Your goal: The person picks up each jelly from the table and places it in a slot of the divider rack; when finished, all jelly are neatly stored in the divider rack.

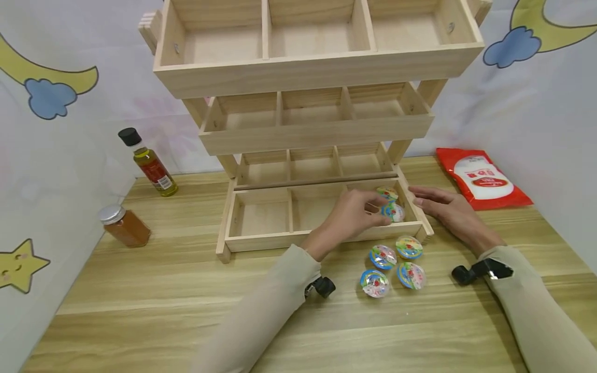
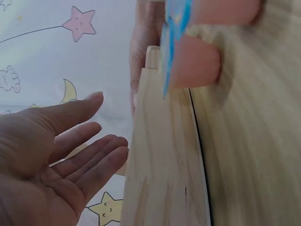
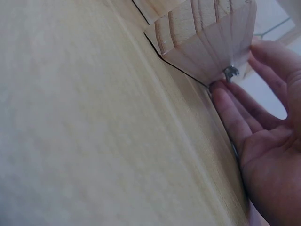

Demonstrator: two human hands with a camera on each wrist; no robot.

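Note:
Over the right compartment of the lowest wooden tray (image 1: 261,242), my left hand (image 1: 347,215) (image 2: 56,160) has loosely spread fingers, with nothing visible between them in the left wrist view. Two small lidded cups lie in that compartment: one (image 1: 393,212) beside the fingertips, the other (image 1: 387,194) behind it. My right hand (image 1: 450,212) (image 3: 270,136) rests its fingertips against the rack's right end (image 3: 202,42), fingers extended. Several more cups, including a pink-lidded one (image 1: 383,257) and a yellow-lidded one (image 1: 409,247), sit on the table before the tray.
Upper rack tiers (image 1: 317,72) rise above the hands. At the left stand an oil bottle (image 1: 155,170) and a silver-lidded jar (image 1: 128,228), both appearing tilted. A red and white packet (image 1: 482,178) lies at the back right of the wooden table (image 1: 163,311).

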